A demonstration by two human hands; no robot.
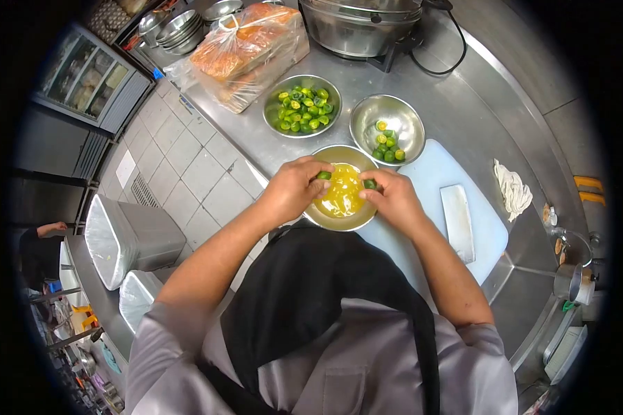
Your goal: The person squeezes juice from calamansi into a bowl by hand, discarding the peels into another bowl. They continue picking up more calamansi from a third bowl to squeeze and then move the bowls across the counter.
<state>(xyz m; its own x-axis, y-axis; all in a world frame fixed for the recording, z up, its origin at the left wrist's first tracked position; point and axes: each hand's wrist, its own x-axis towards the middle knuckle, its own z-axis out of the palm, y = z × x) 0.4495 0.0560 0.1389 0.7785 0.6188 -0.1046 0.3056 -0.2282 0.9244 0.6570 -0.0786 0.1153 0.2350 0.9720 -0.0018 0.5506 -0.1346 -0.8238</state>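
My left hand (296,185) pinches a small green citrus half (324,176) over the left side of a metal bowl (344,225) of yellow juice (342,192). Over the bowl's right side, my right hand (392,195) holds another green citrus piece (369,184) between thumb and fingers. Just behind, a metal bowl (401,119) has several cut green citrus (387,146) in it. To its left, a second bowl (270,116) is filled with many green citrus halves (303,108).
A white cutting board (429,173) lies at the right with a cleaver (458,223) on it, and a cloth (512,189) beyond. Bagged bread (249,55) and a large metal pot (360,28) stand behind. Lined bins (111,242) are at the left. Part of another person (40,252) shows far left.
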